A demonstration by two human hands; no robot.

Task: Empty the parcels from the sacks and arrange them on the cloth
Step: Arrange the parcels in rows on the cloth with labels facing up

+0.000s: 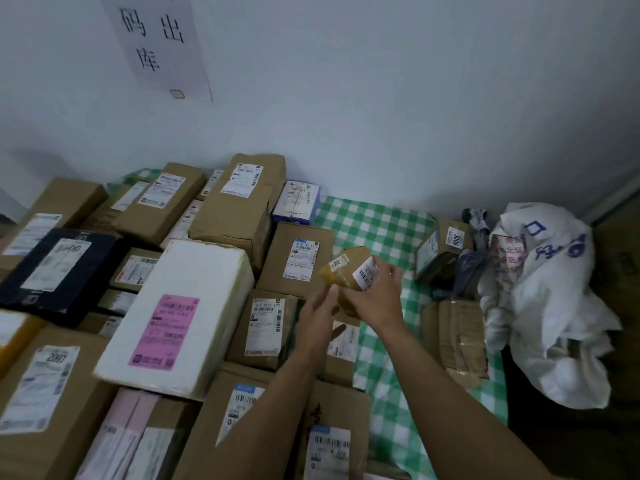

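Observation:
A small brown taped parcel (348,271) with white labels is held in the air above the green-and-white checked cloth (381,223). My right hand (377,296) grips it from the right and below. My left hand (318,317) reaches toward its lower left side with straight fingers, the fingertips at the parcel's edge. Several labelled cardboard parcels cover the left part of the cloth, among them a big white box with a pink label (176,317). A crumpled white sack (554,299) with blue writing lies on the right.
Two brown parcels (440,254) (457,337) and a grey bag (467,271) lie on the cloth beside the sack. A white wall stands behind, with a paper sign (159,43). Bare checked cloth shows between the parcel rows and the sack.

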